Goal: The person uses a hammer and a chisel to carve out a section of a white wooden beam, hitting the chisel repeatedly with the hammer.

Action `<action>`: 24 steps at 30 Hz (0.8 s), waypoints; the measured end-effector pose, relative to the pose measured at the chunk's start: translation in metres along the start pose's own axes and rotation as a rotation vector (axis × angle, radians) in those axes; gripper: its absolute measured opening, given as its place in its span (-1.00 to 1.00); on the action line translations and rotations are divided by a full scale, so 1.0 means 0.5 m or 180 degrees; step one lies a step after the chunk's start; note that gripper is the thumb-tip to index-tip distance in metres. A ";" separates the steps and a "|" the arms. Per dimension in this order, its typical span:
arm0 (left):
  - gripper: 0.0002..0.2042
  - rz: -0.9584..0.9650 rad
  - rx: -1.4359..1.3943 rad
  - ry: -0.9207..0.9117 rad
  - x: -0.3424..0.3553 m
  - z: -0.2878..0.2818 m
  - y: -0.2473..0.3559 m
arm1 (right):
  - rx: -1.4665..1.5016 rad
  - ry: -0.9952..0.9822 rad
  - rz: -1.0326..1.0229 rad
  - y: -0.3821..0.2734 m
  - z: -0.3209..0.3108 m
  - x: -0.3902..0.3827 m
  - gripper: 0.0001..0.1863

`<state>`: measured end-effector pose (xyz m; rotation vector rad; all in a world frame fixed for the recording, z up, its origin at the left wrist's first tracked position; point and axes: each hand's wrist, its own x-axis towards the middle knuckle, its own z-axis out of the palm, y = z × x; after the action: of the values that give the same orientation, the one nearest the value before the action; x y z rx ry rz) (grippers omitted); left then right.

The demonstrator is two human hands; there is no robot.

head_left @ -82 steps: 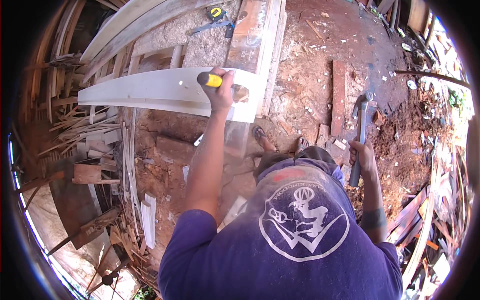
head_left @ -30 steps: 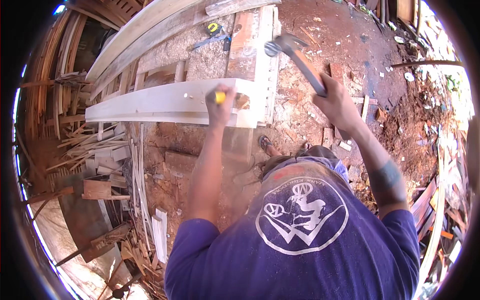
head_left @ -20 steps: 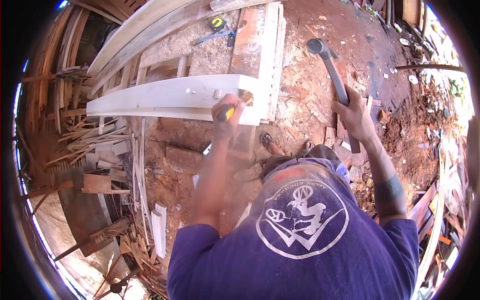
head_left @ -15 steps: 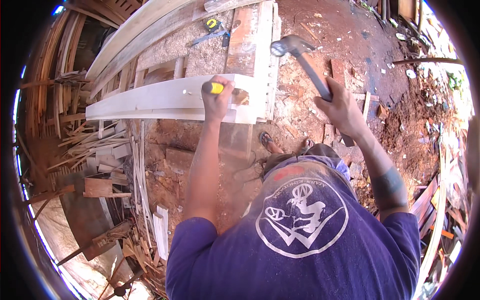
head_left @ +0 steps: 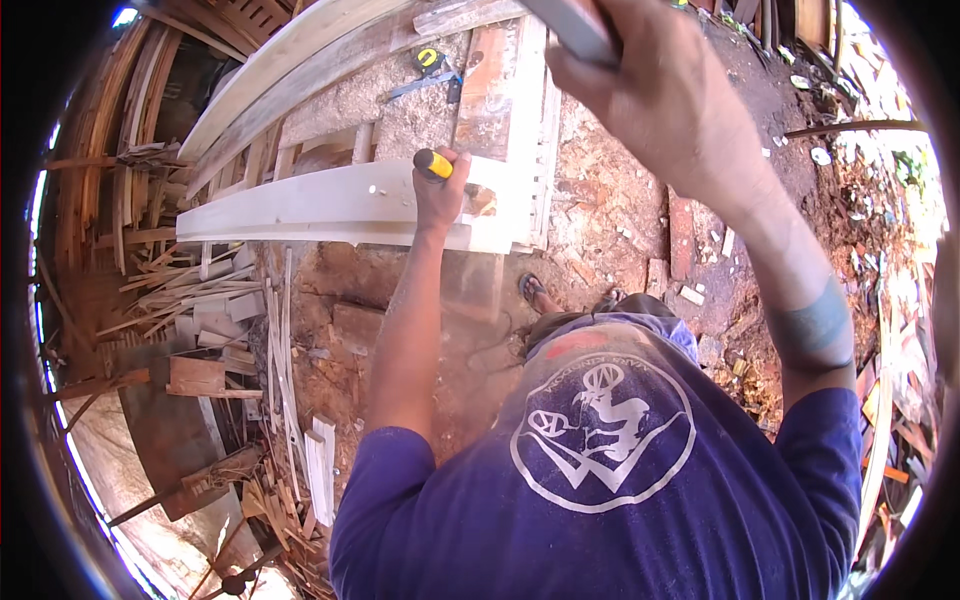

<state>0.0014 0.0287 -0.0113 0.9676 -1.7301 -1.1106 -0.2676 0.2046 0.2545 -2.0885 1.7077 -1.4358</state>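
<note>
My left hand [head_left: 439, 205] is closed around a chisel [head_left: 434, 164] with a yellow and black handle, its blade hidden. It stands over the right end of a pale wooden plank [head_left: 300, 211], beside a rough notch [head_left: 481, 201] in the wood. My right hand [head_left: 670, 110], raised high and close to the camera, grips the handle of a hammer [head_left: 574, 28]. The hammer's head is out of the picture at the top edge.
A yellow and black tape measure [head_left: 428, 60] and a bluish measuring square [head_left: 425, 84] lie on the sawdust-covered bench beyond the plank. Long boards [head_left: 270, 75] lie at the far left. Wood strips [head_left: 190, 290] pile up on the left. Debris litters the dirt floor [head_left: 600, 225].
My right hand has swung the hammer up and closer to the camera, so its head has left the picture. My left hand still holds the chisel in nearly the same spot.
</note>
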 end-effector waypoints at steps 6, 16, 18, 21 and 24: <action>-0.77 -0.0135 -0.0274 0.0072 -0.008 0.008 0.012 | 0.0194 -0.0011 0.0139 -0.007 0.063 -0.014 -0.80; -0.81 -0.0153 -0.0085 -0.0001 -0.015 -0.001 -0.002 | -0.0697 -0.0696 0.0271 0.062 0.119 -0.002 -0.90; -0.83 -0.0275 -0.0108 -0.0029 -0.002 -0.005 -0.004 | -0.0108 0.0240 -0.0262 0.002 0.063 0.051 -0.75; -0.84 -0.0306 -0.0144 0.0055 0.000 0.007 -0.011 | 0.0220 0.0646 -0.0264 0.028 0.145 0.026 -0.85; -0.84 -0.0183 -0.0187 -0.0201 0.009 0.015 -0.009 | -0.1003 -0.2012 0.0927 0.132 0.254 -0.097 -0.75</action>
<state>-0.0065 0.0253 -0.0164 0.9604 -1.7194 -1.2341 -0.2246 0.1599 0.1167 -2.0006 1.9113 -0.3772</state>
